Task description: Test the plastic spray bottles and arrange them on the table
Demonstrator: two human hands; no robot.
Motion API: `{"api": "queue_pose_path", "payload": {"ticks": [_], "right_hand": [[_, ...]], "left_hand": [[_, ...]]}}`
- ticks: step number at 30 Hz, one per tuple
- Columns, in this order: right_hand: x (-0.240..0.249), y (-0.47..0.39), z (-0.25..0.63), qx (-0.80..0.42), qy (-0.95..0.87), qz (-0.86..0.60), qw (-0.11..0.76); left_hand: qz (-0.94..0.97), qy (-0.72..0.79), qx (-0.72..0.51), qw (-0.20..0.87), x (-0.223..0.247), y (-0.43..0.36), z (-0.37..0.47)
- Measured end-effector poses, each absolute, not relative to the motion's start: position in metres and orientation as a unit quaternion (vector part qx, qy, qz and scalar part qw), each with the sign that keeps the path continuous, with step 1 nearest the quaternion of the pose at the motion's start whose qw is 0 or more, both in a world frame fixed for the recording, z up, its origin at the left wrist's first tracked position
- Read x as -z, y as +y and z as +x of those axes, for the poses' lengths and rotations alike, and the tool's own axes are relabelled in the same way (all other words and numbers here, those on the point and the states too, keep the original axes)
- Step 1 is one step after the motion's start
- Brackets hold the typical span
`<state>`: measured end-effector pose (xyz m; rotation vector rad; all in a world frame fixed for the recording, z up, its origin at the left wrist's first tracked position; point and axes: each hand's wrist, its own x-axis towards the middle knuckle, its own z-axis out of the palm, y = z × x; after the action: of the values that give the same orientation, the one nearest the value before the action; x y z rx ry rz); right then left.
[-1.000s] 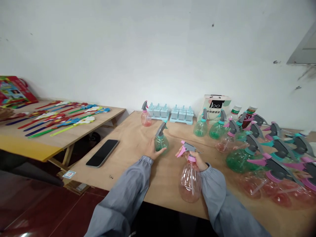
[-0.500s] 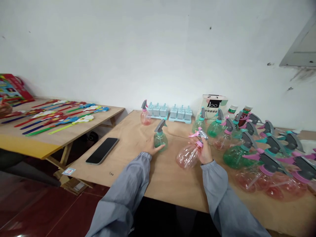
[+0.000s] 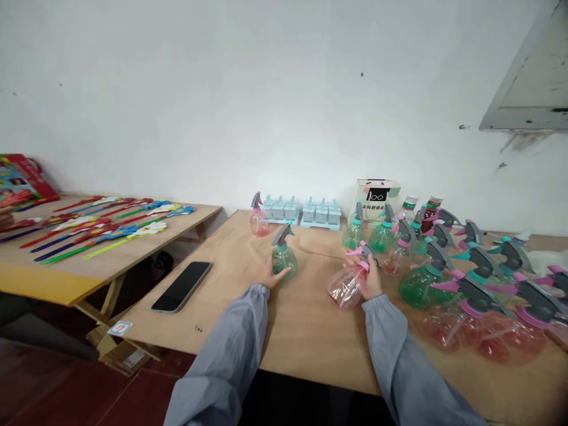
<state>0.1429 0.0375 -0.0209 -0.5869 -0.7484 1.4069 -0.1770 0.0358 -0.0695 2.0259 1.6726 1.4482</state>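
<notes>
My left hand (image 3: 267, 276) is wrapped round the lower body of a clear green spray bottle (image 3: 284, 258) that stands upright on the table, its thumb across the near side. To the right, my right hand (image 3: 371, 280) grips a clear pink spray bottle (image 3: 345, 287) by the neck, below its pink and grey trigger head. This bottle leans, with its round base toward the left and its head to the upper right. Some of the right fingers are hidden behind it. Several more spray bottles, among them a green one (image 3: 421, 286), crowd the table's right side.
A phone (image 3: 181, 286) lies at the table's left. Toward the wall stand a pink spray bottle (image 3: 259, 222), light blue ice-pop moulds (image 3: 321, 214) and a printed carton (image 3: 376, 201). Colourful hand-shaped toys (image 3: 102, 229) cover the other table, where another person's hand (image 3: 6, 219) shows.
My right hand has shifted slightly right with the pink spray bottle, which has turned a little. My left hand stays at the green bottle. The whole view has shifted a little.
</notes>
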Motion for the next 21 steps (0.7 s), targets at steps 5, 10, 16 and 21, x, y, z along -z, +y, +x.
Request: {"api": "queue_pose_path", "payload": {"ticks": [5, 10, 16, 21], "right_hand": [[0.019, 0.039, 0.143, -0.584, -0.319, -0.29, 0.688], [0.014, 0.044, 0.149, -0.518, -0.29, -0.318, 0.739], [0.009, 0.048, 0.157, -0.444, -0.301, -0.343, 0.771], [0.002, 0.05, 0.166, -0.354, -0.312, -0.364, 0.803]], "left_hand": [[0.678, 0.534, -0.501, 0.067, 0.068, 0.038, -0.177], [0.685, 0.526, -0.499, 0.076, 0.067, 0.038, -0.176], [0.684, 0.532, -0.493, 0.077, 0.068, 0.037, -0.177], [0.686, 0.538, -0.485, 0.068, 0.065, 0.035, -0.178]]}}
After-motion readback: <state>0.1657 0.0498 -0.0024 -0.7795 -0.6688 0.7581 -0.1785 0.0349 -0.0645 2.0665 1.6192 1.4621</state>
